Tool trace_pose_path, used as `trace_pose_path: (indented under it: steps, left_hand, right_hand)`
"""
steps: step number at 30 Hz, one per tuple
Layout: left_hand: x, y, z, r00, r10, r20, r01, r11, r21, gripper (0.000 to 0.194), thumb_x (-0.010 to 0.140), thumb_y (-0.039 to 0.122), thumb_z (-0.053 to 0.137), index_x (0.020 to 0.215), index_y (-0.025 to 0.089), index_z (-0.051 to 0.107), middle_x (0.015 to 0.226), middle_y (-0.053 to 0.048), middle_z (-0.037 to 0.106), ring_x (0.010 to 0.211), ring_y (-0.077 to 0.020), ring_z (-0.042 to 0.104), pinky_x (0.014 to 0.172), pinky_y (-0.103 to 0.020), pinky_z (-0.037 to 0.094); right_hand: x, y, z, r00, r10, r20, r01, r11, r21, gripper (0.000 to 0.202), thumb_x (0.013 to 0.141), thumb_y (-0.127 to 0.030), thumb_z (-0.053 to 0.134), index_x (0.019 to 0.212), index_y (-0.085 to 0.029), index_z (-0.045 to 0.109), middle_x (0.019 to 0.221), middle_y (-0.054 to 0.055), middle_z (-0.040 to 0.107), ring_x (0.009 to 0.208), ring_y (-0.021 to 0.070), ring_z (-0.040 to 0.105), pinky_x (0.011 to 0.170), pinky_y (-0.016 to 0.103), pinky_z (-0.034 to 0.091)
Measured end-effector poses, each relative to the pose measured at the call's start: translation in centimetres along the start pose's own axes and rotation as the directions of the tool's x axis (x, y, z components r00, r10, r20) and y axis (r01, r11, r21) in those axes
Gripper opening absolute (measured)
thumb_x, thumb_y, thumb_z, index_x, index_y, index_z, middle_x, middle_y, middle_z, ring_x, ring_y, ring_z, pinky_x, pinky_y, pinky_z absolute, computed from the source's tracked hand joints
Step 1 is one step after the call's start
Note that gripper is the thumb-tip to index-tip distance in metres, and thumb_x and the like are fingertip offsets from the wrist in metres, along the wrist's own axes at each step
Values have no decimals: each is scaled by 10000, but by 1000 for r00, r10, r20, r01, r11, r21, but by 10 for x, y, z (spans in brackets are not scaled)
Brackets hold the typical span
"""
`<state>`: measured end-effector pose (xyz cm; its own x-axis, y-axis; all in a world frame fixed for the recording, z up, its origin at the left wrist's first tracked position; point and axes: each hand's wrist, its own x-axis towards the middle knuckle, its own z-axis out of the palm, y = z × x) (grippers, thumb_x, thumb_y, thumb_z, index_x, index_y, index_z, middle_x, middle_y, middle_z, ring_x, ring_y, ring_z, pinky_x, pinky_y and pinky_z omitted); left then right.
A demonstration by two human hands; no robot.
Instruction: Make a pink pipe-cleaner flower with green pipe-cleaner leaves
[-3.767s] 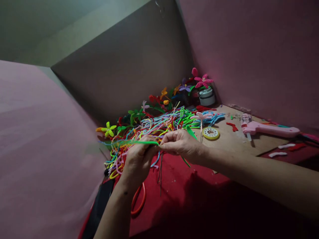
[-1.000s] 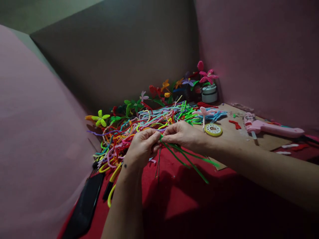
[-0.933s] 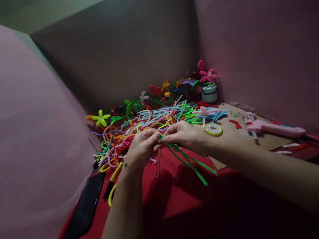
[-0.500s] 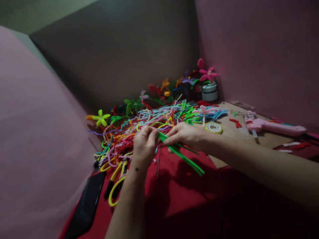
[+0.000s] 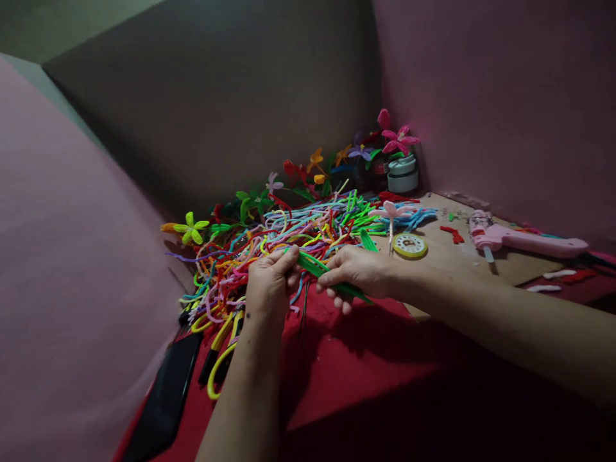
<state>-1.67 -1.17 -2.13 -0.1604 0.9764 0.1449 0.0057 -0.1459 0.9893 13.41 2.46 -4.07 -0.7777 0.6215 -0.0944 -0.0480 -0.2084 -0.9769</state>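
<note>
Green pipe cleaners point(image 5: 312, 263) are stretched between my two hands above the red cloth point(image 5: 337, 378). My left hand point(image 5: 273, 279) pinches their left end between thumb and fingers. Further along, my right hand point(image 5: 353, 276) is closed round the same green strands, and their lower end shows just beneath it. Another green piece point(image 5: 368, 240) sticks up behind the right hand. A heap of many-coloured pipe cleaners point(image 5: 289, 224) lies just beyond both hands.
Pipe-cleaner flowers point(image 5: 191, 228) line the back. At the right, a pink glue gun point(image 5: 529, 240) and a yellow round dial point(image 5: 409, 246) lie on a brown board point(image 5: 433, 263). A black phone-like slab point(image 5: 166, 398) and yellow-handled tools point(image 5: 216, 359) are at the left.
My right hand has slid its fingers over the green strands, whose long lower ends now mostly disappear behind it. My left hand has shifted slightly left, still pinching. The view has shifted a little.
</note>
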Motion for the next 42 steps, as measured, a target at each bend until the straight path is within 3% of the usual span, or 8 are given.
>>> trace_pose_path:
  steps: [2,9,15,20,26,34,38,42]
  left_hand:
    - [3,0,-5,999,0,-42,-1,1000,-23,266,647,298,659,535,136,481,406,65,381,314,-15,260,316,-167,161]
    - [10,-1,-14,977,84,-195,-61,990,125,233,615,274,672,510,126,526,357,71,344,294,-26,254,293,-174,155]
    - [17,-5,-23,990,-58,-126,62,998,24,213,583,249,689,526,128,522,354,78,332,283,-26,239,287,-173,140]
    - [18,-5,-27,991,-72,-111,73,997,3,210,580,243,690,549,135,513,364,74,366,274,-27,229,282,-178,130]
    - [17,-2,-27,991,-100,-89,99,995,-9,240,579,234,686,513,147,473,359,73,359,270,-29,227,279,-183,121]
    - [15,-1,-24,990,-77,-120,86,994,70,236,583,259,686,513,145,491,345,89,276,277,-23,193,284,-178,111]
    - [15,-1,-26,987,-39,-157,54,994,96,259,584,271,691,488,144,486,339,85,280,273,-26,198,279,-184,122]
    - [17,-2,-28,989,-57,-138,67,995,75,265,593,270,685,483,147,477,337,85,281,269,-26,194,276,-185,122]
  right_hand:
    - [0,3,0,999,52,17,-51,999,-12,158,753,-115,509,608,-81,564,491,34,592,363,100,535,369,207,474]
    - [-1,7,6,989,135,58,-136,991,20,180,784,-44,415,644,-67,526,531,80,630,419,124,598,468,233,528]
    - [-4,5,3,993,80,89,-88,992,91,176,770,-29,366,680,-83,507,654,134,674,506,152,642,529,279,546]
    - [0,10,-1,997,72,11,-72,994,85,118,720,-44,448,693,-64,561,591,103,653,512,156,643,521,252,543]
    - [1,10,-1,993,78,-90,-59,978,199,79,699,-45,471,695,-87,538,608,106,649,508,198,642,468,301,543]
    - [4,14,-2,978,1,-207,7,999,38,98,652,-26,566,668,-108,516,536,49,619,451,160,613,406,227,506]
    - [3,16,-3,987,4,-162,2,999,34,105,689,-38,538,712,-127,487,593,57,641,446,149,607,363,199,457]
    - [0,15,-2,998,-45,-45,46,998,35,65,798,-163,491,800,-123,542,651,38,637,396,82,535,329,169,376]
